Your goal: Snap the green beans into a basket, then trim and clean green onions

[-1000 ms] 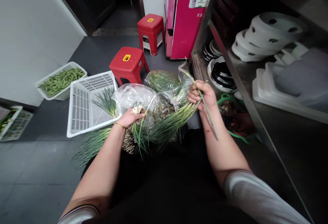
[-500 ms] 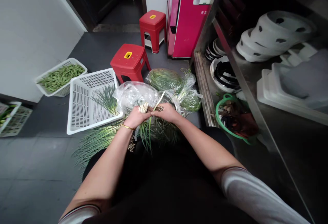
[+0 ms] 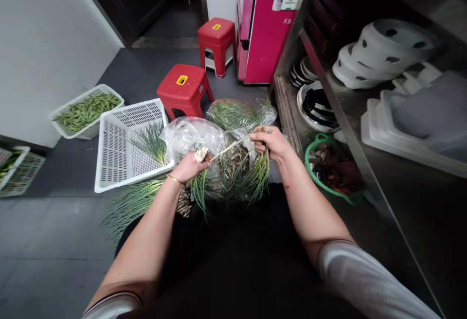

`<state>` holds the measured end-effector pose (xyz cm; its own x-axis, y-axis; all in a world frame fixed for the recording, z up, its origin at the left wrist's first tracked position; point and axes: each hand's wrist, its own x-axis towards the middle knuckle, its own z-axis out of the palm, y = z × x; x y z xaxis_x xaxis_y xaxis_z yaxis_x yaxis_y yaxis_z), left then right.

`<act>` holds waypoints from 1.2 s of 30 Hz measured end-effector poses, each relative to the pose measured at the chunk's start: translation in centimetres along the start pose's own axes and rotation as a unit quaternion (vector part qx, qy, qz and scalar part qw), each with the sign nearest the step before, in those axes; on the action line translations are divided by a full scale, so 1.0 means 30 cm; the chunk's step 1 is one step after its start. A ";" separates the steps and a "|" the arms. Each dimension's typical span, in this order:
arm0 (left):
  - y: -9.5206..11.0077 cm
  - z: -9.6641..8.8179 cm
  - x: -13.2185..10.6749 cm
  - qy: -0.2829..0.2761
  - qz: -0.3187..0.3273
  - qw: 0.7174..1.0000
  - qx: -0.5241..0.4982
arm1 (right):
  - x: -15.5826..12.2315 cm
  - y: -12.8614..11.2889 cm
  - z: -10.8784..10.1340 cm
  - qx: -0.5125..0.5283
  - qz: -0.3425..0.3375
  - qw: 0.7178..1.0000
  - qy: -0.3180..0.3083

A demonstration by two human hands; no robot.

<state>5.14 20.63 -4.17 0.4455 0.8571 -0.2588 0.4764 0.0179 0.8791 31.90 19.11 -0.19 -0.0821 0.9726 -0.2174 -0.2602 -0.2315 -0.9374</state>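
Observation:
My left hand [image 3: 189, 166] is closed around a bunch of scallions, whose white bulb ends [image 3: 201, 154] stick up above the fingers and whose green leaves [image 3: 200, 192] hang below. In my right hand [image 3: 273, 143] is another bunch of scallions [image 3: 260, 175], brown at the root ends, leaves drooping. A pale thin stalk [image 3: 231, 146] stretches between the two hands. Beneath them lie loose brown peelings and a clear plastic bag [image 3: 189, 134]. More scallions [image 3: 138, 204] lie on the floor to the left, and some green ones [image 3: 151, 144] rest in a white basket [image 3: 127, 179].
Two red stools [image 3: 182, 90] stand ahead, near a pink cabinet [image 3: 268, 42]. Another basket holds green pods [image 3: 89, 110]. Bagged greens [image 3: 233, 114] lie beyond my hands. On the right are a metal shelf [image 3: 350, 115] with white dishes and a green-rimmed basin [image 3: 310, 168].
My hands have moved apart: the right hand has gone right and slightly up with its scallions, the left a little left. The pale stalk now spans the gap between them.

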 end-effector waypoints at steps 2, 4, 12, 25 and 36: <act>0.006 -0.002 0.001 -0.009 -0.002 1.000 -0.006 | -0.007 -0.027 -0.015 0.038 -0.002 0.999 0.005; 0.012 -0.003 0.003 -0.018 0.001 1.000 -0.010 | -0.017 -0.050 -0.024 0.059 -0.003 0.998 0.006; 0.003 -0.021 0.006 0.005 -0.033 0.999 -0.022 | -0.034 -0.078 -0.093 -0.093 -0.044 0.993 0.062; 0.055 0.088 -0.005 -0.016 -0.047 0.996 -0.072 | 0.014 0.139 0.198 -0.192 -0.050 0.979 -0.042; 0.080 0.129 -0.015 0.057 -0.016 0.997 -0.047 | 0.061 0.099 0.178 0.169 0.027 0.985 0.017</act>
<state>9.01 18.30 -3.49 0.3396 0.9080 -0.2453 0.4138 0.0900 0.9059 25.84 20.08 -1.93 -0.0731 0.9577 -0.2783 -0.5631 -0.2699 -0.7811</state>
